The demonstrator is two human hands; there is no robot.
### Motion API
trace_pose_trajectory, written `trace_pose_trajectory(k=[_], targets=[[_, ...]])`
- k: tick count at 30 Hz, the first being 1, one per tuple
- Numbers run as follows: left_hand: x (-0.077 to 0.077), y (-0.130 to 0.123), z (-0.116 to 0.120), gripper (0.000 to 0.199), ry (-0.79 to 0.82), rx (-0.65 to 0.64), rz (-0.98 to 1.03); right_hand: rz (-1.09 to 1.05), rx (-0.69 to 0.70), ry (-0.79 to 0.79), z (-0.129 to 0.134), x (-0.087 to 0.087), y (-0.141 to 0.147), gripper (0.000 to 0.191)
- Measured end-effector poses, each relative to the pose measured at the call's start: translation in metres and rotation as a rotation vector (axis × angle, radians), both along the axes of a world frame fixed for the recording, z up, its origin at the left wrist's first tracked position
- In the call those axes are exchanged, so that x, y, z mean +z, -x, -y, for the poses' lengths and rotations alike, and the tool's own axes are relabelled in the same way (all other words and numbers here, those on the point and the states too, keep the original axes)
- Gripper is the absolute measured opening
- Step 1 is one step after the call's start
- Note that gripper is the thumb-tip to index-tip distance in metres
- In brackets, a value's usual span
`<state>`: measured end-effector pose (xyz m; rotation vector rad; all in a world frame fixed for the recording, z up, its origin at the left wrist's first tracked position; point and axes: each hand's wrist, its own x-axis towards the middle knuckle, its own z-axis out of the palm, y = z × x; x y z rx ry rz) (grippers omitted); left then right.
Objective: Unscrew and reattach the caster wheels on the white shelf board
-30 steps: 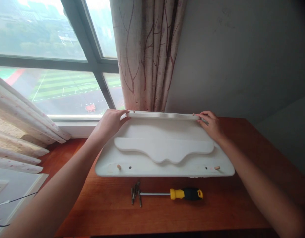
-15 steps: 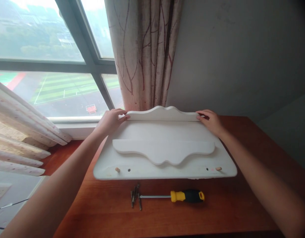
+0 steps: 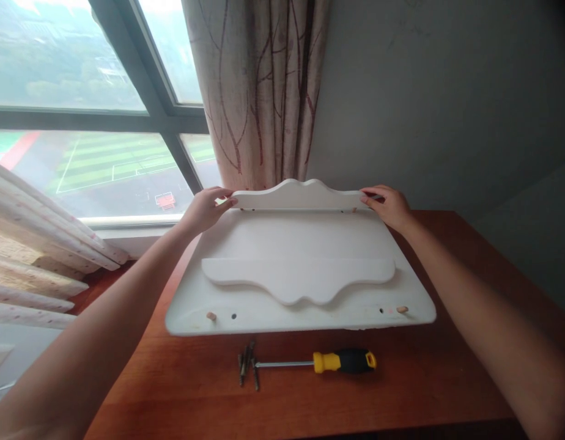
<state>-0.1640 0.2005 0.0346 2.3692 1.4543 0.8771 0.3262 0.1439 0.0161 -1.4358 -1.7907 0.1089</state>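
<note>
My left hand (image 3: 210, 208) pinches the left end of a white scalloped panel (image 3: 296, 195), and my right hand (image 3: 387, 206) pinches its right end. This panel stands upright, slightly raised over the far edge of a white board (image 3: 282, 235); small dowels and dark holes show in the narrow gap beneath it. A second white scalloped panel (image 3: 298, 278) lies on the board, its curved edge toward me. Near the board's front corners a left wooden dowel (image 3: 211, 316) and a right wooden dowel (image 3: 402, 310) stick up, each beside a dark hole.
On the brown table (image 3: 181, 391), in front of the board, lie a yellow-and-black screwdriver (image 3: 344, 361) and several screws (image 3: 246, 365) by its tip. Behind are a patterned curtain (image 3: 264, 91), a window at the left and a grey wall at the right.
Both hands have lifted the far scalloped panel a little, opening a gap where dowels and holes now show. The camera view has shifted slightly.
</note>
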Motion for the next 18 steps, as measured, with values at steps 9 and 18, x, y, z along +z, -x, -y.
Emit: trace_pose_trajectory(k=[9,18], targets=[[0.0031,-0.0001,-0.0003,0.039,-0.054,-0.034,-0.069,0.052,-0.005,-0.014,0.0051,0.0014,-0.001,0.032],[-0.0031,0.0012,-0.0038,0.036,-0.026,-0.024,-0.051,0.04,-0.018,-0.018,0.0046,-0.0035,-0.0001,0.034]])
